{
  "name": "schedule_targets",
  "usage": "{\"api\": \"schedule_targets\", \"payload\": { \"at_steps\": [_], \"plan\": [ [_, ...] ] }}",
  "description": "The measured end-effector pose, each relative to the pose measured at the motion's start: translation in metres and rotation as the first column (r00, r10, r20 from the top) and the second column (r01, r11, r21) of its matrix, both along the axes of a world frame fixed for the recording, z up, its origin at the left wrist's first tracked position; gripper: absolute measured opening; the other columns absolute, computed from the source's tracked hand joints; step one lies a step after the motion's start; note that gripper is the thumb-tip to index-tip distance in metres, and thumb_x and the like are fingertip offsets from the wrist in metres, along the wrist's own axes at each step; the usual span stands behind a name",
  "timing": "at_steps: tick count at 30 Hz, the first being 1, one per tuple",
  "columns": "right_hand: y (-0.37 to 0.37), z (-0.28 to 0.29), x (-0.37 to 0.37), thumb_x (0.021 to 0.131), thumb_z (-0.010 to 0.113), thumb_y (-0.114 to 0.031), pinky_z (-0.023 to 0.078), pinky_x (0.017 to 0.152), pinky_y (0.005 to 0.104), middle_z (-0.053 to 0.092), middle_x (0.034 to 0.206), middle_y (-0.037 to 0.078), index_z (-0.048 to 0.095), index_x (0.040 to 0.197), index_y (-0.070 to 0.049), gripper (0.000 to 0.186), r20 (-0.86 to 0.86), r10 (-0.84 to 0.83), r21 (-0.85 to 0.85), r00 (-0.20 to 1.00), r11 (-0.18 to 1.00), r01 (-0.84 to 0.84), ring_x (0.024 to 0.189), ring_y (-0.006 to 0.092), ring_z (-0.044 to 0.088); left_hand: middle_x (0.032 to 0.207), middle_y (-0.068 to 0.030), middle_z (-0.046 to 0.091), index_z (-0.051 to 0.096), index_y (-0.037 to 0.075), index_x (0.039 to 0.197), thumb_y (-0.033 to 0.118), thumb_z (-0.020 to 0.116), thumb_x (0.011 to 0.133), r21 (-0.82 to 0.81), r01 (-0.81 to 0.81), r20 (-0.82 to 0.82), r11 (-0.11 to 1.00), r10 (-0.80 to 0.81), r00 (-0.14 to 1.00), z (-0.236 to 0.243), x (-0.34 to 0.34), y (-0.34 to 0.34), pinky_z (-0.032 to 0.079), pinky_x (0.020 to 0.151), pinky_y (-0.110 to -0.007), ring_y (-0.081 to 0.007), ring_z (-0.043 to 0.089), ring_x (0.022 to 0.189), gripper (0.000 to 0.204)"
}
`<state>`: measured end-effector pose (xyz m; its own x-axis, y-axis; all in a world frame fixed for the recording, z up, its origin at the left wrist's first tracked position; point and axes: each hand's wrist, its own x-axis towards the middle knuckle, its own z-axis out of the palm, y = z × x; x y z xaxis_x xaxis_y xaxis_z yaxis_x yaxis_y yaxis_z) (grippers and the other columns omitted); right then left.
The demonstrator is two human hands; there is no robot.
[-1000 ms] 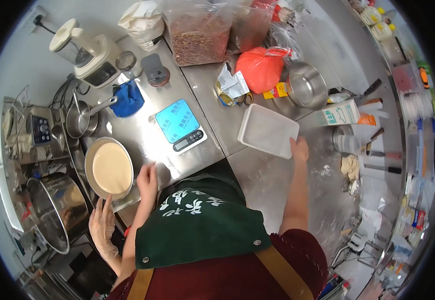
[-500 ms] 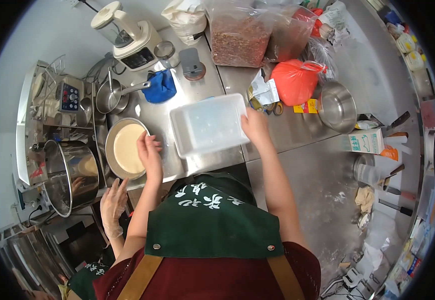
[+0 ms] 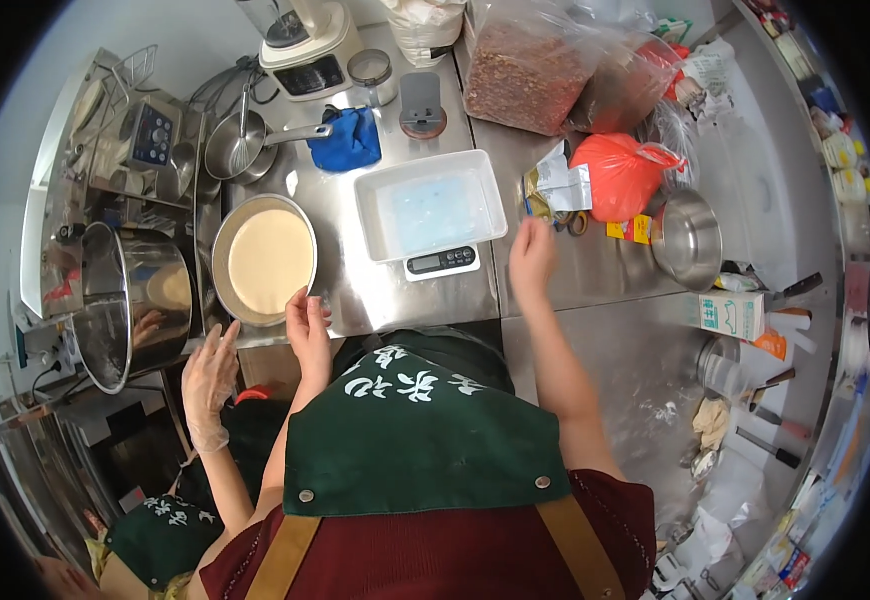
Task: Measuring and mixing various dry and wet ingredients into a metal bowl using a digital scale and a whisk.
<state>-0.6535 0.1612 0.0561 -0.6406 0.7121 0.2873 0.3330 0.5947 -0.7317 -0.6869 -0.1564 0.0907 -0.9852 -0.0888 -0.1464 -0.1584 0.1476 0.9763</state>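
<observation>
The tub (image 3: pixel 369 205) has left our right hand (image 3: pixel 533 262) for the scale (image 3: pixel 442 263), likely laid flat to sit steady. Those fingers curl loosely, empty; our left hand (image 3: pixel 308 330), half-open, empty, hangs by the pan (image 3: pixel 220 272).

L forearm (image 3: pixel 292 420) comes in from near side, angled far & slightly R. L wrist (image 3: pixel 313 378) approx. in line w/ it. L grip (image 3: pixel 309 335) lies L of centre, pointing far; L fingers (image 3: pixel 299 306) loosely bent, slightly spread, relaxed.

R forearm (image 3: pixel 568 390) runs from near R, angled far & a bit L, arm fairly straight. R wrist (image 3: pixel 532 303) approx. straight too. R grip (image 3: pixel 533 262) sits R of centre, farther out than L one; R fingers (image 3: pixel 534 233) bunched, pointing far, tips hard to make out, so can't tell how tightly curled. Hands well apart, both forearms bare.
</observation>
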Motion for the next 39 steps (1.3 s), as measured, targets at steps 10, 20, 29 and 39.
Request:
{"api": "schedule_targets", "payload": {
  "at_steps": [10, 20, 29, 39],
  "plan": [
    [-0.065, -0.017, 0.040, 0.066, 0.052, -0.001, 0.047, 0.066, 0.0368, 0.051, 0.112, 0.013, 0.051, 0.081, -0.002, 0.015, 0.179, 0.612, 0.133, 0.770, 0.760, -0.636, 0.076, 0.0285, 0.055, 0.084, -0.0039, 0.051, 0.045, 0.000, 0.109, 0.017, 0.051, 0.086, -0.040, 0.066, 0.029, 0.997, -0.065, 0.997, -0.001, 0.011, 0.009, 0.042, 0.058, -0.021, -0.0092, 0.051, 0.067, 0.029],
    [-0.070, -0.015, 0.040, 0.066, 0.051, -0.001, 0.048, 0.060, 0.0385, 0.048, 0.118, 0.012, 0.048, 0.082, -0.002, 0.016, 0.361, 0.599, 0.003, 0.715, 0.766, -0.643, 0.079, 0.0274, 0.057, 0.087, -0.0037, 0.051, 0.045, 0.001, 0.110, 0.015, 0.050, 0.085, -0.053, 0.071, 0.080, 0.996, -0.067, 0.995, -0.010, 0.015, 0.003, 0.041, 0.057, -0.020, -0.0091, 0.051, 0.069, 0.029],
    [-0.052, -0.019, 0.044, 0.068, 0.052, -0.003, 0.047, 0.069, 0.0396, 0.048, 0.117, 0.014, 0.049, 0.081, -0.004, 0.014, 0.231, 0.570, 0.037, 0.789, 0.805, -0.592, 0.084, 0.0316, 0.056, 0.087, -0.0018, 0.051, 0.045, 0.002, 0.109, 0.016, 0.051, 0.084, -0.035, 0.079, 0.143, 0.996, -0.074, 0.987, -0.011, 0.020, -0.004, 0.041, 0.061, -0.020, -0.0087, 0.051, 0.071, 0.029],
    [-0.046, -0.017, 0.044, 0.069, 0.053, -0.002, 0.047, 0.062, 0.0376, 0.048, 0.117, 0.017, 0.046, 0.075, -0.003, 0.009, 0.314, 0.576, 0.105, 0.755, 0.769, -0.630, 0.076, 0.0305, 0.057, 0.086, -0.0014, 0.050, 0.046, 0.003, 0.108, 0.016, 0.051, 0.084, -0.027, 0.073, 0.184, 0.997, -0.067, 0.981, -0.012, 0.026, -0.007, 0.041, 0.061, -0.021, -0.0090, 0.051, 0.072, 0.028]
  ]
}}
